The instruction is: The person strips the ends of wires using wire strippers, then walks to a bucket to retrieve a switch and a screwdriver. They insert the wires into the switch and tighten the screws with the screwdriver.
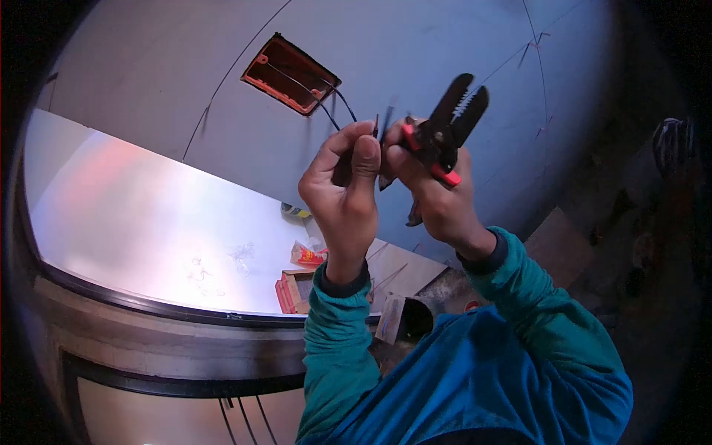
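Observation:
Two black wires (322, 106) come out of an orange electrical box (274, 98) recessed in the grey wall and run down to my left hand (345, 185). That hand is closed, pinching a wire between thumb and fingers. A thin wire end stands up beside the thumb tip, and a blurred dark strand shows just right of it. My right hand (437, 196) is wrapped round black and red wire strippers (449, 122). Their toothed jaws point up and right, slightly apart, with nothing between them. The two hands almost touch at the fingertips.
A pale, glossy surface (148, 215) lies at left below the wall. Near its right end are a red and yellow packet (306, 254) and an open cardboard box (295, 289). More wires hang from the wall at upper right (535, 44). The right side is dark.

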Motion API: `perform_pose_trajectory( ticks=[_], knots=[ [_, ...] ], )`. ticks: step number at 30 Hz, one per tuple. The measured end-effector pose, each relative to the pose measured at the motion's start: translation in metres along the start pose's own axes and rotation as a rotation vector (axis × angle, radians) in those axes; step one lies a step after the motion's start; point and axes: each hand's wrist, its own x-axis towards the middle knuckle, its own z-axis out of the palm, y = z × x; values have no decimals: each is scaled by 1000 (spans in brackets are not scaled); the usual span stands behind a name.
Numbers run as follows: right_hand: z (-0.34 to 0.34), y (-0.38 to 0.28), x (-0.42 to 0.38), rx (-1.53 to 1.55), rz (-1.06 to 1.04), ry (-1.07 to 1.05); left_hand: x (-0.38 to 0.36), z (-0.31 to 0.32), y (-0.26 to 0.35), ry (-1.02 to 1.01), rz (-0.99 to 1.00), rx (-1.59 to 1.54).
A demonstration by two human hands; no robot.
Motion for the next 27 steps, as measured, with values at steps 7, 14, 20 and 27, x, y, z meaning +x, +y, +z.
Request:
perform_pose_trajectory(
  ticks=[7,14,20,27],
  knots=[
    [-3,7,7,-11,16,27,5,-2,-8,-8,-15,-46],
    [-7,3,11,-180,-118,-80,-1,-11,-3,-83,-48,-146],
    [-4,0,11,-167,-119,-67,1,-9,-8,-81,-32,-225],
    [-7,4,12,-160,-179,-38,4,-17,-8,-140,171,36]
  ],
)
